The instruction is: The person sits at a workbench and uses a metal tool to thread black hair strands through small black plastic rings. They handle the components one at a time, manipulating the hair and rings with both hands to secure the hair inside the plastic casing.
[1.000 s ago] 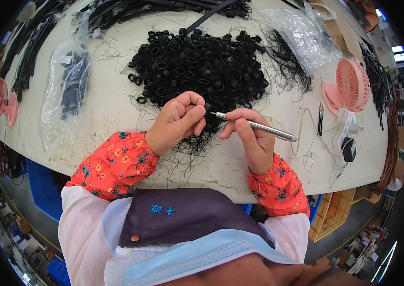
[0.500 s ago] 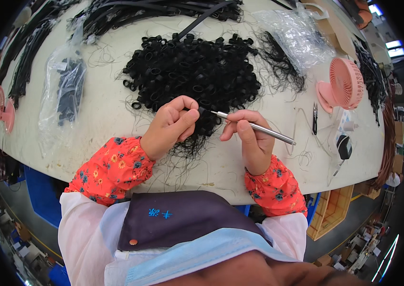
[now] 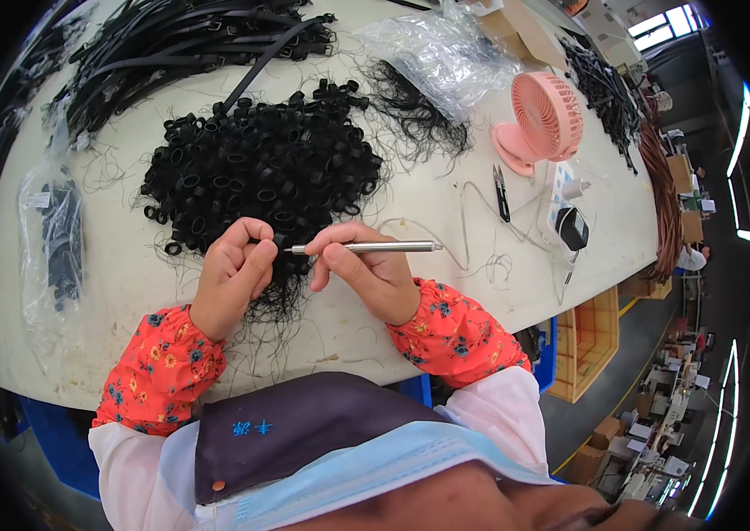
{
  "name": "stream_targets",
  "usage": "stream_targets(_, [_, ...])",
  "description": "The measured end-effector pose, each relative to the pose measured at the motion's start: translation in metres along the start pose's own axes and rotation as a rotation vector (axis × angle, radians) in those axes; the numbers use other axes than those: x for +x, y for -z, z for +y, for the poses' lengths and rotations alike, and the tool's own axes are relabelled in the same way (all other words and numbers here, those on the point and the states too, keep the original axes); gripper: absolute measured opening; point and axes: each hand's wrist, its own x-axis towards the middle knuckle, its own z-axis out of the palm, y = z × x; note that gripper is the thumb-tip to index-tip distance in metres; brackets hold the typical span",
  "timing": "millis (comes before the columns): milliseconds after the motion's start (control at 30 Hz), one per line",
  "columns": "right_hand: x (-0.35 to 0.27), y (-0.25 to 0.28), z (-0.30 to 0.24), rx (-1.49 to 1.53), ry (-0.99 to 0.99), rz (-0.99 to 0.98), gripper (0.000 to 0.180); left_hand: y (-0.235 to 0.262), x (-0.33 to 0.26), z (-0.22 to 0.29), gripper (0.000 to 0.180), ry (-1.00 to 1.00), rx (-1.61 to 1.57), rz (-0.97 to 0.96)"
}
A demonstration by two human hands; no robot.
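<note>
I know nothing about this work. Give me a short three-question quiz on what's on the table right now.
1. True or false: the right hand holds a slim silver metal pen-shaped tool.
2. The left hand pinches: A) a small black ring; B) a coin; C) a spoon?
3. What colour is the small round desk fan on the white table?

Key: 1 true; 2 A; 3 pink.

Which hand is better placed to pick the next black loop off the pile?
Left. The left hand lies at the near edge of the pile of black loops, pinching one small loop. The right hand is occupied gripping the silver pen-like tool, so it looks less free.
</note>
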Motion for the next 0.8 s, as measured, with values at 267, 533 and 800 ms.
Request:
stream_targets(267, [0.000,0.004,-0.008,0.010,0.062,0.057,0.021,0.004,-0.002,0.004,0.014,0.049,-0.057,-0.021])
stream_targets(533, [0.006,-0.001,0.002,-0.276,-0.011,0.010,0.027,0.001,-0.006,-0.004,0.009,-0.454,0.617,-0.030])
stream_targets(800, [0.006,0.003,-0.002,-0.318,0.044,-0.034,0.029,0.004,-0.005,-0.001,0.016,-0.670,0.831,-0.097])
